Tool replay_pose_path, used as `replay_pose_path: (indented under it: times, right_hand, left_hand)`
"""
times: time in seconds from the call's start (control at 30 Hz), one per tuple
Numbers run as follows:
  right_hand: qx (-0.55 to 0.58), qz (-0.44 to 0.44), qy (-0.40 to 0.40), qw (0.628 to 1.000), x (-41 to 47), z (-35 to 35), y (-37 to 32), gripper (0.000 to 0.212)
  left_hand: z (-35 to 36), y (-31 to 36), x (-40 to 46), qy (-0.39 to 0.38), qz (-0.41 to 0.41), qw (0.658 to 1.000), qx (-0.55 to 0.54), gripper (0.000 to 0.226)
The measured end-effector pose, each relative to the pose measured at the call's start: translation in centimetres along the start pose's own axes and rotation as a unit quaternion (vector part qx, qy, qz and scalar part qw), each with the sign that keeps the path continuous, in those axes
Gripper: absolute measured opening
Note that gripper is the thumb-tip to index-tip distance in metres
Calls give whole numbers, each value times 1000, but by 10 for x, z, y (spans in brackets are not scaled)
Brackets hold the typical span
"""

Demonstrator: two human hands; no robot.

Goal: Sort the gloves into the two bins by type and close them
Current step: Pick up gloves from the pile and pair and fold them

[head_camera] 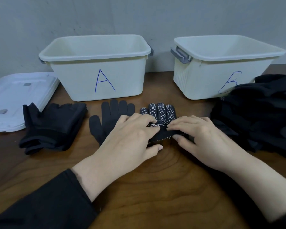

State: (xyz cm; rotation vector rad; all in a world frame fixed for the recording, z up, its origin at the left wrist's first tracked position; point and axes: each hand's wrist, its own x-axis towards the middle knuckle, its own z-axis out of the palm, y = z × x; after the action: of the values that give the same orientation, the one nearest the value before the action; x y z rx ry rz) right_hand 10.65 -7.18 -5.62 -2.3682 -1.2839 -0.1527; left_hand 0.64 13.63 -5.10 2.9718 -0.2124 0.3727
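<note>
Dotted glove (pixel 160 111) was pinched at its cuff by left hand (pixel 130 136) and right hand (pixel 203 138); plain glove (pixel 106 119) beside it could be dragged along into bin B (pixel 205 83).

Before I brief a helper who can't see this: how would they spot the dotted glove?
Start at bin A on the wooden table. In front of its right corner lie two flat gloves; take the right one, the dotted glove, under both hands. It alone has white dots; the plain glove beside it has none.
</note>
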Motion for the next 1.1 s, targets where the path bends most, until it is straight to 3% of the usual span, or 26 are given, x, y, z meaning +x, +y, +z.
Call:
replay_pose_path:
  times: [0.17,0.3,0.47,0.67,0.8,0.9,1.0,1.1]
  right_hand:
    - [2,-5,0,1000,-1,-7,-6,17]
    - [26,1,5,1000,-1,-9,-5,12]
    - [136,75,14,988,1,-9,-5,9]
    - [210,146,83,963,13,2,-5,10]
    - [164,168,117,965,19,10,-2,16]
    - [84,124,142,978,24,13,-1,15]
    - [0,73,122,990,26,14,0,4]
    - [-28,46,85,995,24,11,1,12]
  left_hand:
    - [-2,0,2,27,3,999,-27,25]
    - [-5,-1,2,39,-30,996,-68,19]
    - [-6,1,6,55,-108,981,-153,14]
    - [0,-1,18,86,-164,960,-210,21]
    - [0,-3,25,93,-173,961,-194,30]
    - [2,-6,27,93,-148,974,-145,27]
    - [3,-9,25,104,-120,982,-107,25]
    - [5,-12,25,88,-122,985,-85,26]
